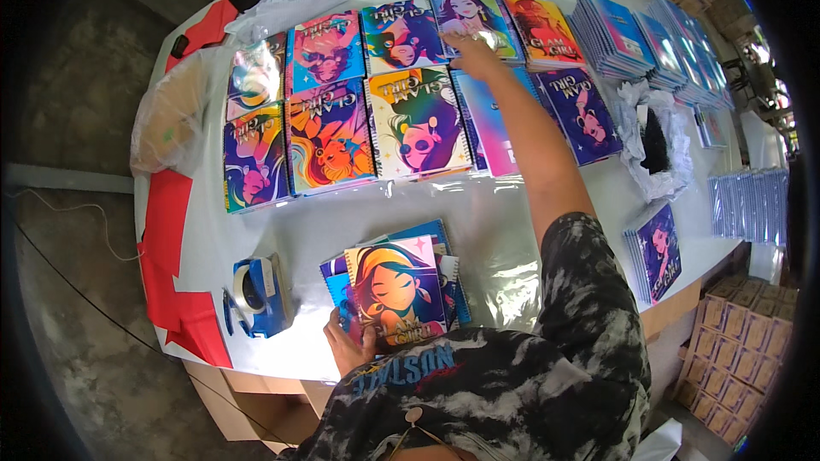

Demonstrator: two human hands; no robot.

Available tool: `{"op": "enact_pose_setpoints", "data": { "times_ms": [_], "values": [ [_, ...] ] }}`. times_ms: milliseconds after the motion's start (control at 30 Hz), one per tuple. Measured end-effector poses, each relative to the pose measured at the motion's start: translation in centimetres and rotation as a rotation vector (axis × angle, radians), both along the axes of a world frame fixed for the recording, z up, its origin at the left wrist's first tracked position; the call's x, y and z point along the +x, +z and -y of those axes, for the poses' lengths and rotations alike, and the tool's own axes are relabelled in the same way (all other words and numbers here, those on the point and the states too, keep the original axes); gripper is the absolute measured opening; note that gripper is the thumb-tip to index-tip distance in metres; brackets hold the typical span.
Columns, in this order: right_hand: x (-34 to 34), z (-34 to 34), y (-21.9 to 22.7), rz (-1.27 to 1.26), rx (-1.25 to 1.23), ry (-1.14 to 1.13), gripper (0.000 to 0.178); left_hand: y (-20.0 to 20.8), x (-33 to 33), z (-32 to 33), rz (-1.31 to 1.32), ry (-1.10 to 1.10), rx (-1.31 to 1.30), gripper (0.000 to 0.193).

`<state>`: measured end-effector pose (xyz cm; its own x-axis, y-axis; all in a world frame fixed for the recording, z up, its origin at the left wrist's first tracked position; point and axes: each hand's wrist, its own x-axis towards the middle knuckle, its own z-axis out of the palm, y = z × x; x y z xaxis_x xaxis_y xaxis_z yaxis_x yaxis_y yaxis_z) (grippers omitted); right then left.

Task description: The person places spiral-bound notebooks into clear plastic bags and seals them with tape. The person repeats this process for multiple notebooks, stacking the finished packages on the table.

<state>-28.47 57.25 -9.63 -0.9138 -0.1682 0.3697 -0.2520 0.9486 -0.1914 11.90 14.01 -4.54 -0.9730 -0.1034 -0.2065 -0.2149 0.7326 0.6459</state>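
Observation:
My left hand (348,344) grips the left lower edge of a small fanned pile of spiral notebooks close to my body, thumb over the top one. That top notebook (395,283) shows a dark-haired girl with closed eyes and a yellow headband; others stick out beneath it at angles. My right arm stretches across the table. At its end, my right hand (468,45) lies with fingers extended over the lower part of a far-row notebook (465,10) picturing a dark-haired woman. Below my right forearm is a pink-and-blue notebook (491,124), partly covered by the arm.
Two rows of notebook stacks, including an orange-haired design (331,137), span the table. A blue tape dispenser (263,297) stands at left near red sheets (168,213). At right are notebook stacks (611,38), crumpled plastic (675,141) and stacked boxes (730,350).

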Motion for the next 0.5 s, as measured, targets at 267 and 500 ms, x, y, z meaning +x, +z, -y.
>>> {"op": "enact_pose_setpoints", "data": {
  "times_ms": [267, 500],
  "values": [
    [11.2, 2.2, 11.3, 0.271, -0.934, 0.059, 0.021, 2.5, -4.2, 1.5, -0.286, 0.231, 0.210, 0.056],
    [18.1, 5.1, 8.5, 0.332, -0.397, 0.377, 0.026, 4.7, -7.8, -3.0, -0.285, -0.557, -0.336, 0.069]
  ]
}}
